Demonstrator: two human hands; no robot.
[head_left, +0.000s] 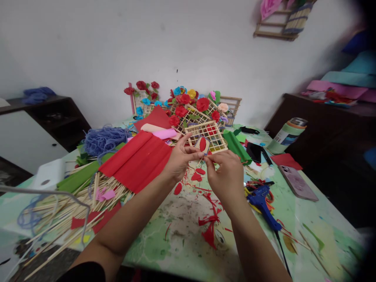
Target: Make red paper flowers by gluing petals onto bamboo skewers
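Both hands meet over the middle of the table, fingertips nearly touching. My left hand pinches with thumb and index finger at something small; its other fingers are partly spread. My right hand has its thumb and forefinger pressed together at the same spot. What lies between the fingertips is too small to make out. Just beyond them is a small tan piece with a red oval on it, in front of a wooden lattice frame. Red paper ovals and scraps lie below the hands.
Red crepe paper, thin sticks and blue yarn are at left. A blue glue gun, a phone and a bottle stand or lie at right. Paper flowers on lattices are against the wall.
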